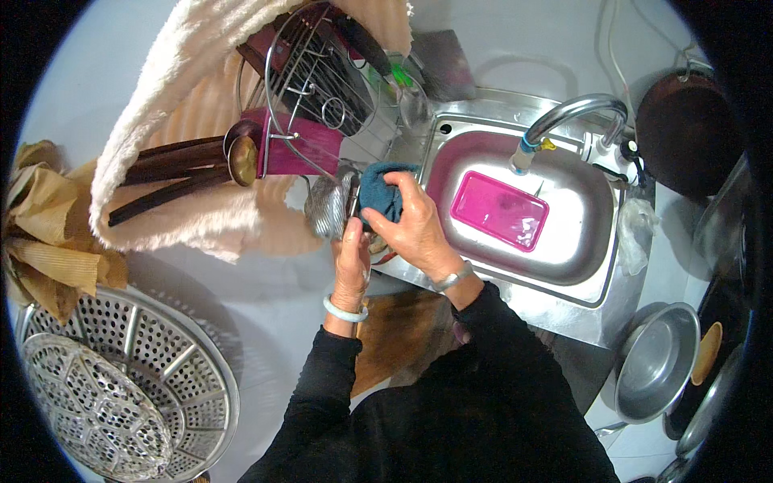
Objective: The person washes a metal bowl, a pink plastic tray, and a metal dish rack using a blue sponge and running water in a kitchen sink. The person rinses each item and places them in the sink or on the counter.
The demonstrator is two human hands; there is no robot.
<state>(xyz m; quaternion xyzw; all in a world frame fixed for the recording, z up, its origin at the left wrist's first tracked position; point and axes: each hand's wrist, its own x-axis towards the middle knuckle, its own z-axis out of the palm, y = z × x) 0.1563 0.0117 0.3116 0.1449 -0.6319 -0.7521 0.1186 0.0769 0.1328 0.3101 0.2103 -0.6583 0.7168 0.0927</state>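
Observation:
To the left of the sink, my left hand (352,259) grips a shiny, ribbed-looking metal vessel (330,204), its thumb up along the near edge. The vessel's exact kind is hard to tell, since cloth and fingers cover its right side. My right hand (416,226) has a bunched dark blue cloth (377,190) between thumb and curled fingers. This cloth presses against the vessel's right side, perhaps inside its mouth. Just above both hands is a wire rack (299,90) bearing a magenta board or box (302,145).
A magenta tray (500,210) lies in the steel sink (580,265) below the curved faucet (574,108). Ladles (243,160) with dark handles jut left from the rack. Perforated steamer plates (199,386) hang lower left. A metal basin (658,365) stands at the right.

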